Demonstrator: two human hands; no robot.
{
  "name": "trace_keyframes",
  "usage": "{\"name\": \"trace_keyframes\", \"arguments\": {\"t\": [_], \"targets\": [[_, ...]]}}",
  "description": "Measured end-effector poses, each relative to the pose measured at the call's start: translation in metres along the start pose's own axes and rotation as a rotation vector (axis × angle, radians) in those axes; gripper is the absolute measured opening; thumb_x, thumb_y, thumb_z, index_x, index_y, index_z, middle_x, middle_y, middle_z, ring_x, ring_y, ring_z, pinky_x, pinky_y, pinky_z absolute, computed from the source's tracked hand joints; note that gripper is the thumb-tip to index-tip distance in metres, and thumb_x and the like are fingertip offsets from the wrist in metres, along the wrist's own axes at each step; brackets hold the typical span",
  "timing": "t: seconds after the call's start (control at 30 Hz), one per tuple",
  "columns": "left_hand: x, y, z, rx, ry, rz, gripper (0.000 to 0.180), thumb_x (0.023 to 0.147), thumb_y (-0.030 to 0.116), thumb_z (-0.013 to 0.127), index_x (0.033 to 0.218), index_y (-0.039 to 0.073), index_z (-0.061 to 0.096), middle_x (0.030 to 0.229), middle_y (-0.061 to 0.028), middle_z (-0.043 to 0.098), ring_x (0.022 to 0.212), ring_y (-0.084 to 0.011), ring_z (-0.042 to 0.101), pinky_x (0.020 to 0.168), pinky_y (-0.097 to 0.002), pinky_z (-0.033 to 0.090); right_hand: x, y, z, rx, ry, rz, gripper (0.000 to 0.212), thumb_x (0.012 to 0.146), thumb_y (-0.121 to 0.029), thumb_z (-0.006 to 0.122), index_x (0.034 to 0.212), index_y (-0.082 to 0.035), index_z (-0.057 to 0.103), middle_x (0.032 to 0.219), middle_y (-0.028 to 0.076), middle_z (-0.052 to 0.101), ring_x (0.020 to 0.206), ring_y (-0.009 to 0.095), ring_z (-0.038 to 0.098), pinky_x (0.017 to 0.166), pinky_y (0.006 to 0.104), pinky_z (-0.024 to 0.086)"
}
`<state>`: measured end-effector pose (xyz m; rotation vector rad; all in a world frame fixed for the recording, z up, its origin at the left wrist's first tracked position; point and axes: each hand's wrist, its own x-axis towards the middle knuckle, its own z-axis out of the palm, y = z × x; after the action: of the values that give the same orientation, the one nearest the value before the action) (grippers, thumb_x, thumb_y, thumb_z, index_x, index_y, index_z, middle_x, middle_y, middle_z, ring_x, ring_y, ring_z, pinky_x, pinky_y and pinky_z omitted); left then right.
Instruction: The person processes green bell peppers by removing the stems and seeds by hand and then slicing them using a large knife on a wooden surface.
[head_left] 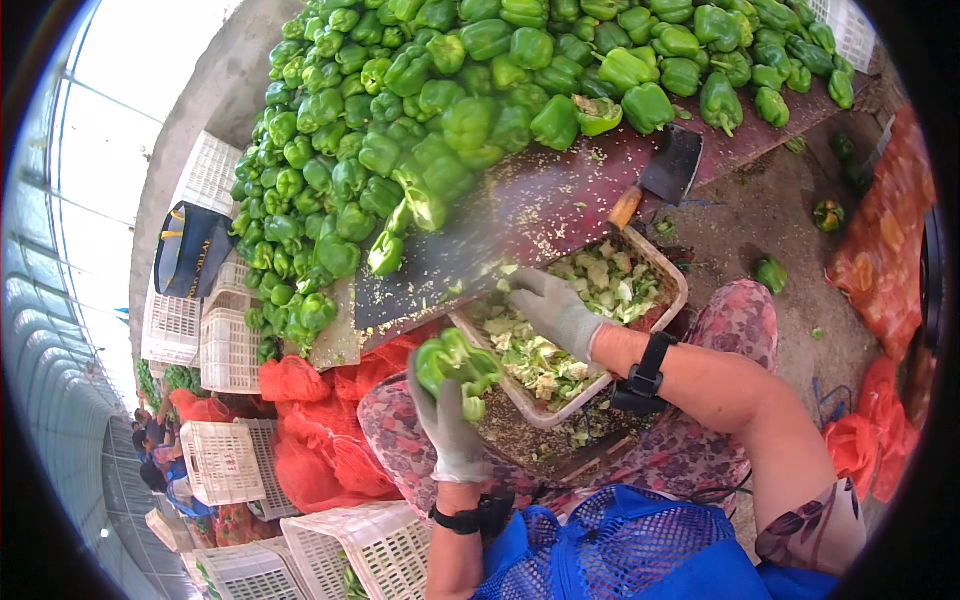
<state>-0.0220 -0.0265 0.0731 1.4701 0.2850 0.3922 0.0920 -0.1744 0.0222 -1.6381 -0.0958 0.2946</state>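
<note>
In the head view, we found the left hand with fingers clamped round a cut green pepper, beside the left corner of the tray. We judged it light, crisp, crackable; best cupped by its outer wall. Whether the right hand pinched anything, we could not tell. Seeds littered the worktop; crates stood leftward.

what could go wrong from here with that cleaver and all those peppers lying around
The cleaver lies near the edge of the red table, handle toward the tray, so a careless bump might knock it down.

Peppers in the heap could roll off; a green pepper already lies on the ground.

The opened pepper in the left hand might slip if the grip loosens.
</note>
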Motion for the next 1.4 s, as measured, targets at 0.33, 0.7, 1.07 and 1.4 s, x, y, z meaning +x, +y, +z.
{"name": "trace_keyframes", "arguments": {"t": [0.33, 0.7, 1.07, 1.4], "targets": [[-0.001, 0.026, -0.032, 1.148, -0.168, 0.749, 0.089, 0.071, 0.012, 0.075, 0.146, -0.001, 0.029, 0.123, -0.0206, 0.050, 0.109, -0.0326, 0.054, 0.093, -0.0446, 0.046, -0.005, -0.006, 0.012, -0.153, -0.428, -0.090, 0.050, 0.099, -0.031, 0.045, 0.136, 0.003, 0.044, 0.131, 0.016, 0.055, 0.120, 0.022, 0.054, 0.102, 0.0328, 0.042], [-0.082, 0.121, -0.261, 1.821, 0.935, -0.430, 0.071, 0.085, 0.026, 0.067, 0.143, -0.001, 0.036, 0.138, -0.0267, 0.045, 0.126, -0.0405, 0.045, 0.103, -0.0463, 0.040, 0.002, -0.007, 0.007, -0.151, -0.307, -0.134, 0.042, 0.096, -0.016, 0.046, 0.134, 0.001, 0.046, 0.136, 0.018, 0.049, 0.121, 0.027, 0.053, 0.104, 0.0343, 0.044], [0.066, 0.049, -0.116, 0.958, 0.187, 0.424, 0.059, 0.084, 0.022, 0.068, 0.134, -0.001, 0.045, 0.139, -0.0231, 0.042, 0.123, -0.0332, 0.045, 0.101, -0.0398, 0.039, 0.081, 0.010, -0.026, -0.433, 0.120, -0.001, 0.049, 0.093, -0.036, 0.053, 0.129, -0.002, 0.054, 0.128, 0.021, 0.056, 0.114, 0.035, 0.057, 0.099, 0.0423, 0.044], [0.126, -0.040, -0.017, 0.556, -0.279, 0.046, 0.042, 0.081, 0.011, 0.069, 0.120, 0.001, 0.058, 0.129, -0.0163, 0.050, 0.110, -0.0249, 0.055, 0.091, -0.0325, 0.048, 0.183, 0.038, -0.146, -1.116, 0.802, -0.054, 0.053, 0.081, -0.032, 0.063, 0.124, -0.005, 0.051, 0.133, 0.020, 0.047, 0.119, 0.038, 0.046, 0.101, 0.0446, 0.039]]}}
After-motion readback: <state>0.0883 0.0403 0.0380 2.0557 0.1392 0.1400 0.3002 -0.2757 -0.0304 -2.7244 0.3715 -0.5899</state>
